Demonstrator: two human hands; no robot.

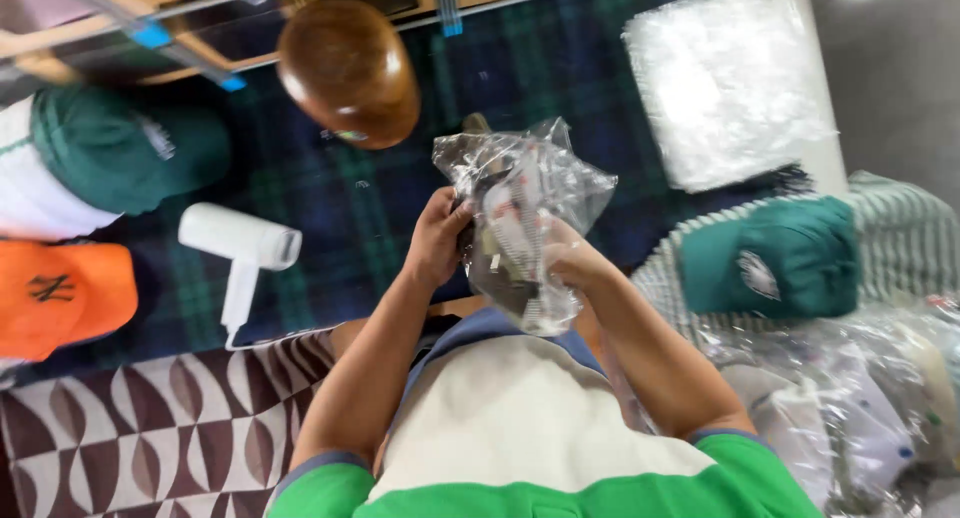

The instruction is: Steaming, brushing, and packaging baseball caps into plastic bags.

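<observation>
While held above the plaid table [330,228]:
Left hand [437,240]: closed on clear bag [520,218]
Right hand [575,263]: gripping same bag

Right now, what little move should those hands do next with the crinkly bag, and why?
Probably slide the dark item the rest of the way into the clear plastic bag. Left hand and right hand both have a grip on it, and the item sits only partly inside.

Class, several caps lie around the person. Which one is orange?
The orange cap at the far left edge; the other caps are green.
</observation>
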